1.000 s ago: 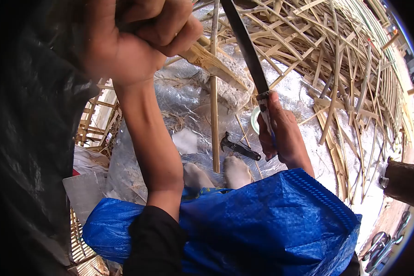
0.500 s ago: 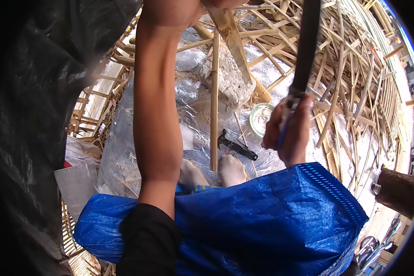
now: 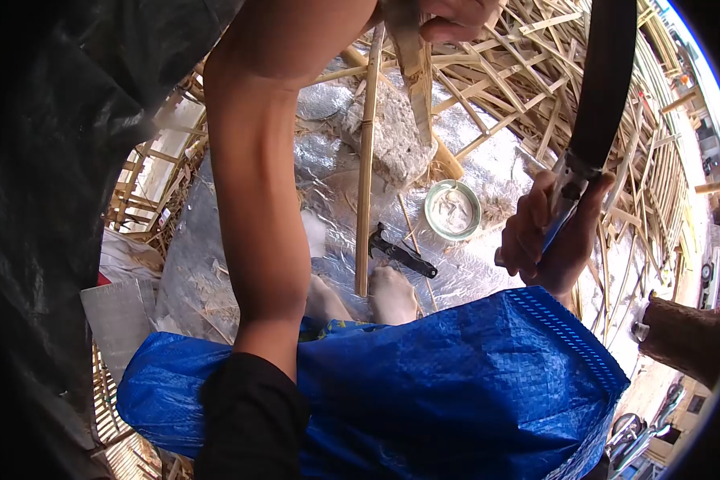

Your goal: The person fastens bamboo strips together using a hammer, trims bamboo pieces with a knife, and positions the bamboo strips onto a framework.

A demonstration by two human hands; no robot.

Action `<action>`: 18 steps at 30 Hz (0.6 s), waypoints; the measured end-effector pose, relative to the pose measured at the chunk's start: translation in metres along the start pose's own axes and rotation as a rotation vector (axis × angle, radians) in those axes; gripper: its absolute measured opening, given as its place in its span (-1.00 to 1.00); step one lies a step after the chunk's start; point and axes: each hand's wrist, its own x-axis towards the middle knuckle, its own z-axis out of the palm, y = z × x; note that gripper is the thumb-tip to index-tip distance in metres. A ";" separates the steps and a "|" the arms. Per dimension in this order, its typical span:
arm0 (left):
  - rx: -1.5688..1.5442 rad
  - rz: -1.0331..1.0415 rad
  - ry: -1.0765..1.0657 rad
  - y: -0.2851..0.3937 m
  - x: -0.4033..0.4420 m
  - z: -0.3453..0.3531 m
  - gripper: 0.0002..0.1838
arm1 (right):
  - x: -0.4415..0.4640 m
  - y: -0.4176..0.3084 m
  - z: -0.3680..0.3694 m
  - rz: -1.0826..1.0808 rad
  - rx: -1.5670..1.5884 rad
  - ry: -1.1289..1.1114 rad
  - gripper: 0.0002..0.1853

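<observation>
Grips long, dark, broad-bladed machete [image 3: 608, 88] in R hand [image 3: 556, 232], w/ fingers wrapped round its handle; points blade up, leaning slightly right, apart from brown split-bamboo piece [image 3: 418, 76]; holds that bamboo in L hand [image 3: 312, 32] at top edge of view, w/ fingertips curled in beside its upper part; can't tell full grip, being partly cut off; as for bamboo, runs near-upright in view, up & to left of R hand, w/ L hand much nearer; ends low in front of rough grey block [image 3: 376, 144]; can't tell if touching; to left of it, see thin straight tan bamboo strip [image 3: 366, 168]; below, near bare feet, black metal hammer-like tool [image 3: 408, 256] & round green-rimmed container [image 3: 428, 214] on silver foil sheet [image 3: 480, 268].
</observation>
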 end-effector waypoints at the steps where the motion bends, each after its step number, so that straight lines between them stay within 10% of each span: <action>1: -0.129 -0.045 -0.006 -0.002 0.002 -0.003 -0.37 | 0.000 0.006 0.001 -0.004 0.035 0.059 -0.24; 6: 0.062 -0.083 0.528 -0.007 0.002 0.030 -0.35 | 0.002 0.061 -0.007 0.653 -0.365 0.263 -0.28; 18: -0.186 -0.043 0.153 0.007 0.002 0.011 -0.32 | 0.000 0.019 -0.024 0.156 0.043 0.074 -0.29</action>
